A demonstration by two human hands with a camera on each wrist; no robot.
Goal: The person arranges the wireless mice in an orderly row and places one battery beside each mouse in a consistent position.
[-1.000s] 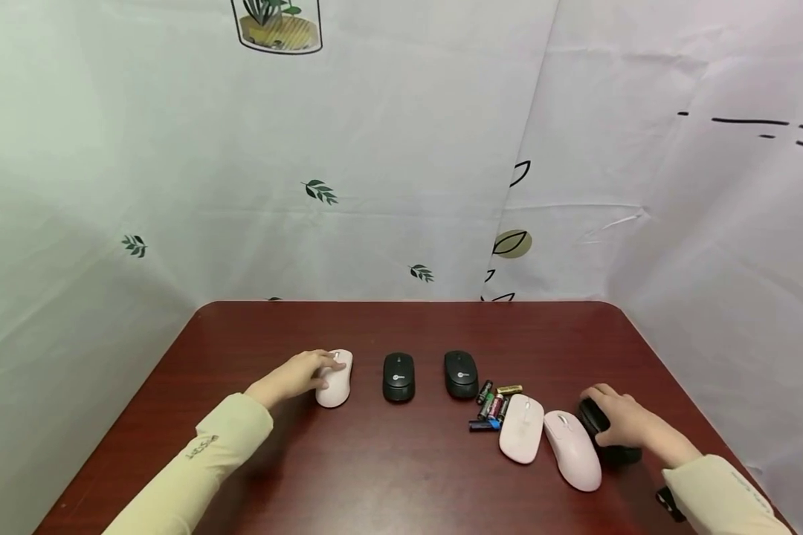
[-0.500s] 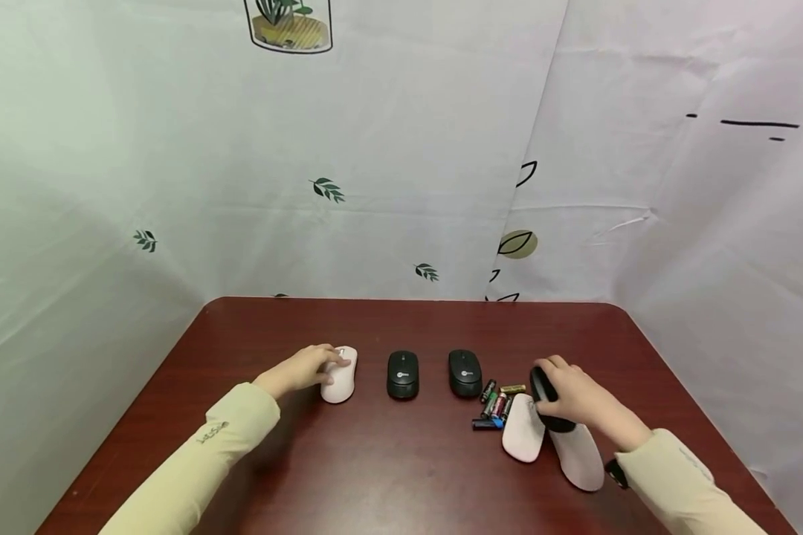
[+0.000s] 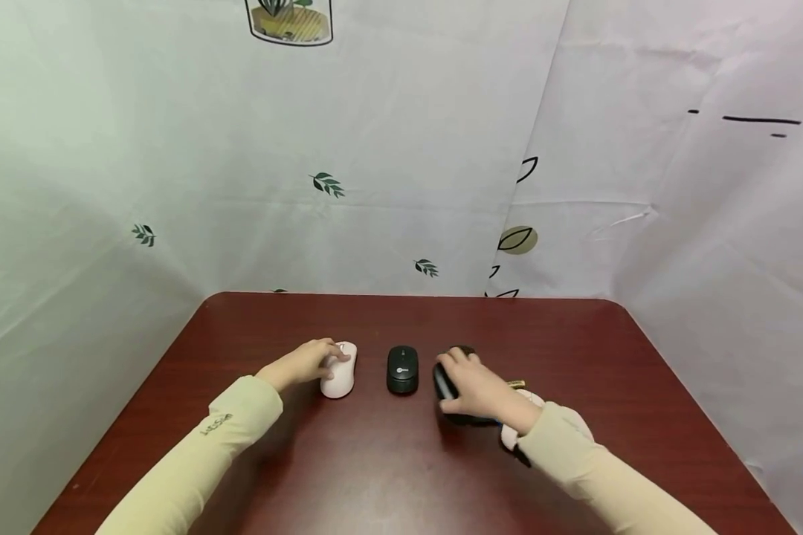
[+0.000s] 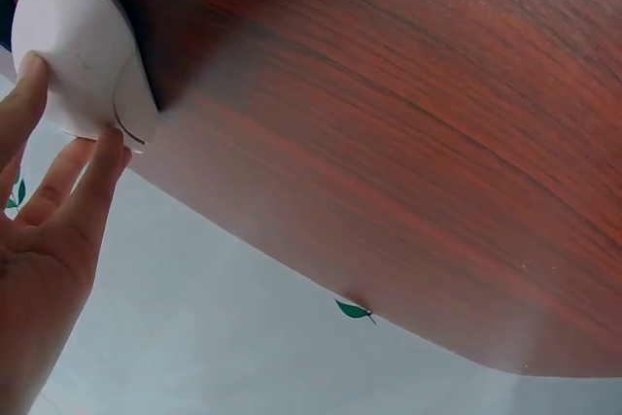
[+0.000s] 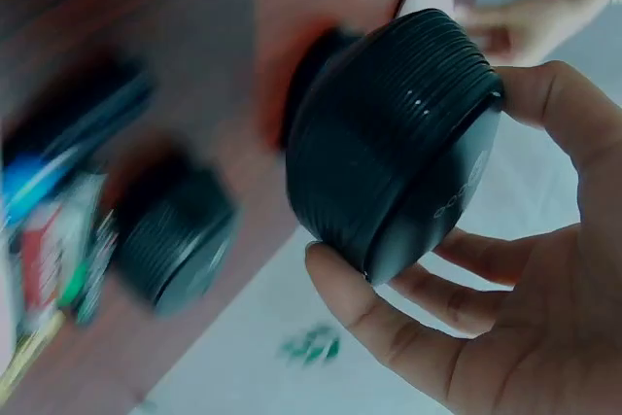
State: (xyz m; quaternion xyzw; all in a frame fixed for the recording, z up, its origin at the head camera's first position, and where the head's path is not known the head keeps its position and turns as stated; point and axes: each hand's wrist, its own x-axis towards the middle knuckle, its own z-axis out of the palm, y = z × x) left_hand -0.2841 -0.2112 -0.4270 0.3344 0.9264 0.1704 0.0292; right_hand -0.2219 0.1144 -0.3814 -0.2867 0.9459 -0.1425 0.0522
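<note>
My left hand grips the side of a white computer mouse that sits on the table. In the left wrist view its fingertips press against the mouse's shell. My right hand holds a black computer mouse, raised above the table. The right wrist view shows this mouse pinched between thumb and fingers, its ribbed rear end toward the camera. One black mouse lies between the hands. Another black mouse is mostly hidden behind my right hand in the head view.
Several batteries lie in a cluster, blurred in the right wrist view. Two pale mice, one showing at its edge, are partly covered by my right sleeve. The reddish-brown table ends at a white patterned cloth.
My right hand has picked up the black mouse from the right side and carried it left, past the pale mice and batteries. My left hand stays at the white mouse.
</note>
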